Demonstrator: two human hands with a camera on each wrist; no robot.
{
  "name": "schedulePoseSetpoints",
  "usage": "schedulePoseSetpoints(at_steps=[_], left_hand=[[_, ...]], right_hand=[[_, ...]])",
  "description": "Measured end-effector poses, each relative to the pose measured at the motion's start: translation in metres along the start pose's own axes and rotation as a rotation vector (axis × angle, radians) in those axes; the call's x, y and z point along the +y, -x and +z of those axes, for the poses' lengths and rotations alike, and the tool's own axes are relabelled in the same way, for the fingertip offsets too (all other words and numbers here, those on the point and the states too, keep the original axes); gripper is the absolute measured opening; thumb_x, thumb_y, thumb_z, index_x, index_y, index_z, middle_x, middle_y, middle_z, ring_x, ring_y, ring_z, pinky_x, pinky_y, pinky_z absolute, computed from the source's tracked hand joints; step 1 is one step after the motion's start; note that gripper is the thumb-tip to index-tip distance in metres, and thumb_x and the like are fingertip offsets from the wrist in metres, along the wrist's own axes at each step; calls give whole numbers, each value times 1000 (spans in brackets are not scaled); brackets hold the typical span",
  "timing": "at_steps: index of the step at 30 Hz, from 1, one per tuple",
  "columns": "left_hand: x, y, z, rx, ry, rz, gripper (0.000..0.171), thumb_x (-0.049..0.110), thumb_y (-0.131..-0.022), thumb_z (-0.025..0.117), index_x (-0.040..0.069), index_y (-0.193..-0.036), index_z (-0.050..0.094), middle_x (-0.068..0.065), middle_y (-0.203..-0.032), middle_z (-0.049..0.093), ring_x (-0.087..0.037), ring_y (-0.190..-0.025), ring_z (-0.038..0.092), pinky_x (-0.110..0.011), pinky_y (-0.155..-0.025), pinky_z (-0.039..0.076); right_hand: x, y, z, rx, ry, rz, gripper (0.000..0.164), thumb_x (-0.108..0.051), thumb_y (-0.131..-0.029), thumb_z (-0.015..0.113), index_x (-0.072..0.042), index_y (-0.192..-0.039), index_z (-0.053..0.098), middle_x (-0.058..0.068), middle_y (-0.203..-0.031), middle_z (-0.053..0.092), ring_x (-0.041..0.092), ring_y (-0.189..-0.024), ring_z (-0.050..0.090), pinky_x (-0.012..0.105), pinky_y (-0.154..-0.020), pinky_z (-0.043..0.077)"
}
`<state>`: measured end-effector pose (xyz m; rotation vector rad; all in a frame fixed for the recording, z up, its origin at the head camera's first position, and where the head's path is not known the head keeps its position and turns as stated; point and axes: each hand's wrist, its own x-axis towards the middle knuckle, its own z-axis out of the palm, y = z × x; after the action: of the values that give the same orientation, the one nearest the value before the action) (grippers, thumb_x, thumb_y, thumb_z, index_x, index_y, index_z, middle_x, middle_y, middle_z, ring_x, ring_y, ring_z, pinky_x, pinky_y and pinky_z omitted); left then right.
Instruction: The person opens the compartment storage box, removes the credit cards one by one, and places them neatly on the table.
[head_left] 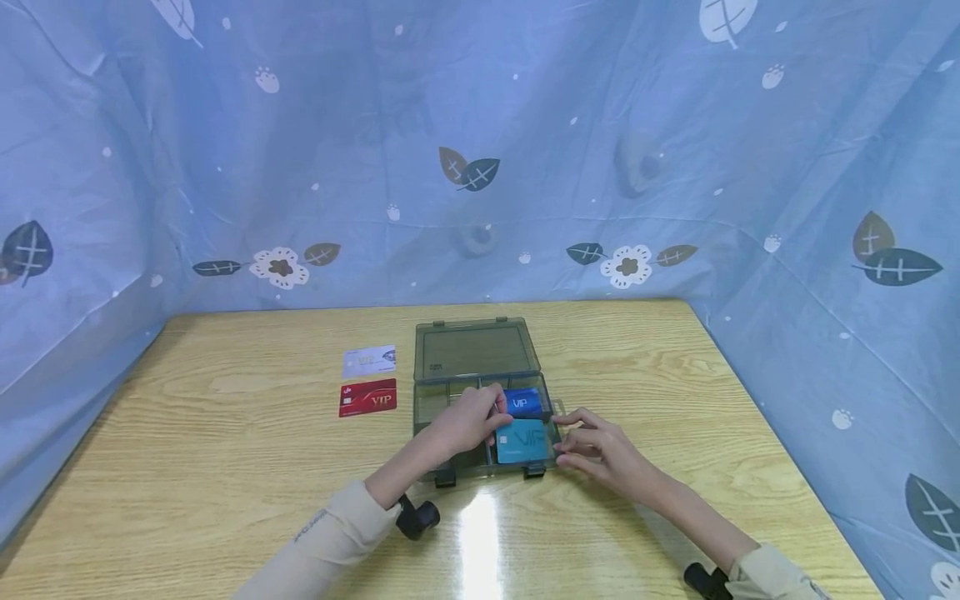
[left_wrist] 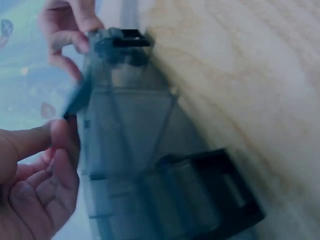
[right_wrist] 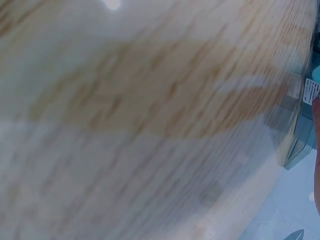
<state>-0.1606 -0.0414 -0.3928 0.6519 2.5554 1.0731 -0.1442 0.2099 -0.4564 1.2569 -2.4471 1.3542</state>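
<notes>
A teal VIP card point(head_left: 522, 442) lies tilted at the front right of a clear grey compartment box point(head_left: 431, 404). My left hand point(head_left: 465, 421) reaches over the box and pinches the card's left edge between thumb and fingers. The left wrist view shows the teal card point(left_wrist: 79, 97) rising above the box wall. Behind it, a blue VIP card point(head_left: 523, 403) sits in the back right compartment. My right hand point(head_left: 603, 446) is at the box's right side, its bent, spread fingertips right at the wall and holding nothing.
The box's hinged lid point(head_left: 477, 350) lies folded back behind it. To the left, a silver-white VIP card point(head_left: 369, 361) and a red VIP card point(head_left: 367, 397) lie on the wooden table point(head_left: 247, 467). Black latches point(head_left: 534, 472) stick out at the box's front.
</notes>
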Motion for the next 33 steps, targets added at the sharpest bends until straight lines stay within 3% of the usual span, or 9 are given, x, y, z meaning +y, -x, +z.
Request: schedulePoseSetpoints(at_steps=[7, 11, 18, 22, 27, 33], left_hand=[[-3, 0, 8, 54, 68, 5, 10, 12, -94, 62, 6, -89, 56, -1, -60, 58, -18, -54, 62, -20, -42, 38], [-3, 4, 9, 44, 86, 31, 17, 12, -86, 73, 3, -95, 62, 1, -69, 62, -15, -60, 64, -20, -51, 47], [-2, 6, 11, 32, 157, -11, 38, 11, -77, 81, -1, -109, 64, -4, -88, 63, -14, -76, 69, -22, -65, 55], [-4, 6, 14, 56, 171, -12, 43, 13, -77, 81, -1, -114, 65, -9, -97, 66, -16, -81, 69, -24, -68, 56], [-6, 8, 18, 95, 224, 35, 48, 12, -80, 78, -3, -122, 61, -15, -103, 69, -18, -83, 71, -24, -68, 56], [-6, 13, 22, 102, 199, 47, 39, 8, -84, 74, -4, -120, 63, -17, -109, 68, -19, -86, 70, -24, -71, 56]], right_hand=[[-1, -1, 0, -5, -13, 10, 6, -2, -85, 70, -8, -86, 69, 22, -117, 54, 21, -87, 70, 26, -73, 56], [-1, -1, 0, -8, -11, 6, 10, 1, -84, 70, -9, -86, 69, 21, -117, 54, 19, -87, 70, 26, -73, 56], [-2, -1, -1, -3, 3, 15, 11, 0, -84, 71, -10, -86, 69, 19, -117, 54, 17, -87, 70, 25, -73, 56], [-2, 0, 0, -11, -2, 18, 9, 0, -85, 70, -9, -86, 69, 20, -118, 53, 19, -87, 70, 25, -73, 56], [-2, 0, 0, -13, -4, 19, 8, -1, -85, 69, -8, -87, 69, 21, -118, 53, 20, -87, 70, 25, -73, 56], [-2, 0, 1, -1, 12, 5, 10, 1, -83, 71, -8, -86, 69, 22, -117, 53, 19, -86, 70, 25, -72, 56]])
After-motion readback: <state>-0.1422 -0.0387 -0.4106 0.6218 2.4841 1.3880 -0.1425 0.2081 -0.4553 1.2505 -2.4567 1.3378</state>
